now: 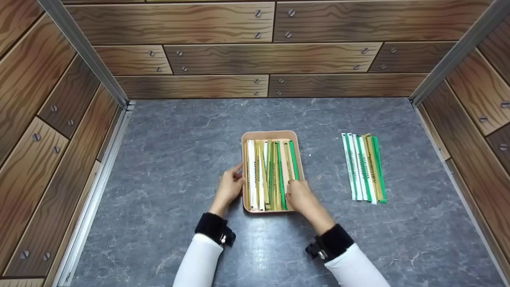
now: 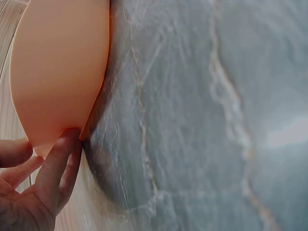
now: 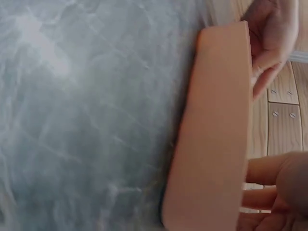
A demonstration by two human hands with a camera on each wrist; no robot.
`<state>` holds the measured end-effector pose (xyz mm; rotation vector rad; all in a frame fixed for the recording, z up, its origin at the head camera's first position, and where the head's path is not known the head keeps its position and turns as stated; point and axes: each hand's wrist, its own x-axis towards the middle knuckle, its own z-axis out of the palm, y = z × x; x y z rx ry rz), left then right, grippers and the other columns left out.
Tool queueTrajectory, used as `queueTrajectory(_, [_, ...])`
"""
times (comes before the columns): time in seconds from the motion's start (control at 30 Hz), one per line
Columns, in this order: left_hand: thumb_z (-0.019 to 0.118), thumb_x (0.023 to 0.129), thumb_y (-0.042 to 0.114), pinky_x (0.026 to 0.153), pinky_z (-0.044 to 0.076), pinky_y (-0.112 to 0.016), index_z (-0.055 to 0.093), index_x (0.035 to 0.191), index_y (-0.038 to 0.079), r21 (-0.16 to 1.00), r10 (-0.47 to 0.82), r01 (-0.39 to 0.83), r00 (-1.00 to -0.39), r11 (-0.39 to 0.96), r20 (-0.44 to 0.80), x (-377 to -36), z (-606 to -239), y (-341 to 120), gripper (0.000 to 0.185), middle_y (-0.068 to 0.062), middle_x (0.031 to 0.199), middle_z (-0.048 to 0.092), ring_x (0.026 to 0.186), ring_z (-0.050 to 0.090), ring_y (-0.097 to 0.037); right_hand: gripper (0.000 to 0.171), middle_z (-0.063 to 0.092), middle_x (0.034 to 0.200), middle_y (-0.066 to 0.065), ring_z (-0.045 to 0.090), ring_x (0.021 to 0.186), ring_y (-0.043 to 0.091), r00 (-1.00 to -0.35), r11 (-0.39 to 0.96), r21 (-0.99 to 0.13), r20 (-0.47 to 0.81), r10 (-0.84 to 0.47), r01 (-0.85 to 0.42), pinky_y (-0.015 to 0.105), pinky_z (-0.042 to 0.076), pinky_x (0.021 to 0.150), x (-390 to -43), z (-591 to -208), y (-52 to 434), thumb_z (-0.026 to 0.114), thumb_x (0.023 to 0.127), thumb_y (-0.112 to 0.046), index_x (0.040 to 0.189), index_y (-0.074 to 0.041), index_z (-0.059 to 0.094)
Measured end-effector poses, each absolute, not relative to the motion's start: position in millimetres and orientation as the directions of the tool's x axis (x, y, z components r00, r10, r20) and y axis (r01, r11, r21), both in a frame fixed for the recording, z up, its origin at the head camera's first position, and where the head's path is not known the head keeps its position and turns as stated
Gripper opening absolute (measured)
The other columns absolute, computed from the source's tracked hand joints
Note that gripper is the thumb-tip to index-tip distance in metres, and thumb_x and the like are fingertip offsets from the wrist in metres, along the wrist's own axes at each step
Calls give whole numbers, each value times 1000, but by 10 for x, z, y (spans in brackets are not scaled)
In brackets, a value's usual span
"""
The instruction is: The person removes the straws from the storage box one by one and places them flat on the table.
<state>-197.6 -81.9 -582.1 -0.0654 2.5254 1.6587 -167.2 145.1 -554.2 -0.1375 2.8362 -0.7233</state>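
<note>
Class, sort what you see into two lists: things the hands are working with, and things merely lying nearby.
In hand:
- left hand, touching the tray's left wall
- right hand, on the sachets at the tray's right side
- peach tray
- stick sachets in the tray

Lying about:
- loose row of stick sachets on the grey tabletop, right of the tray

A tray [image 1: 271, 134] is set near the middle of the table [image 1: 167, 159], with a batch of packaged sticks [image 1: 271, 173] laid lengthwise in it. A second row of sticks [image 1: 363, 167] is laid on the table to the tray's right, well apart. The left hand [image 1: 229, 187] is placed against the tray's left wall, the right hand [image 1: 299, 196] at its near right corner.
</note>
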Motion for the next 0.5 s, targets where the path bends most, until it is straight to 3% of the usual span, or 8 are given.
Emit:
queueTrajectory(0.17, [63, 87, 0, 72, 55, -32, 54, 141, 8, 901, 23, -104, -992, 422, -125, -1981, -5819, -826, 55, -15, 96, 70, 83, 68, -23, 14, 64, 83, 23, 65, 78, 38, -989, 903, -425, -90, -117, -68, 43, 57, 62, -1665, -5603, 1405, 63, 79, 7, 93, 8, 65])
queueTrajectory(0.3, [63, 87, 0, 73, 55, -33, 54, 140, 7, 903, 22, -103, -992, 417, -123, -1979, -5823, -825, 54, -15, 96, 70, 84, 68, -23, 7, 63, 75, 21, 63, 64, 37, -996, 956, -280, 2, -85, -82, 47, 52, 48, -1642, -5671, 1351, 60, 80, 9, 81, 4, 65])
queueTrajectory(0.4, [63, 88, 0, 75, 55, -34, 54, 140, 5, 907, 19, -116, -991, 405, -136, -1977, -5824, -818, 53, -15, 97, 70, 85, 68, -24, 6, 63, 71, 20, 63, 60, 39, -994, 983, -160, 70, -82, -93, 50, 51, 46, -1631, -5717, 1312, 63, 80, 8, 79, 3, 66])
queueTrajectory(0.5, [64, 88, 1, 76, 55, -34, 55, 140, 5, 905, 13, -125, -990, 407, -143, -1977, -5824, -817, 53, -15, 97, 70, 86, 68, -24, 5, 62, 69, 18, 62, 59, 39, -992, 989, -120, 97, -81, -92, 51, 51, 46, -1637, -5739, 1292, 65, 78, 7, 76, 2, 66])
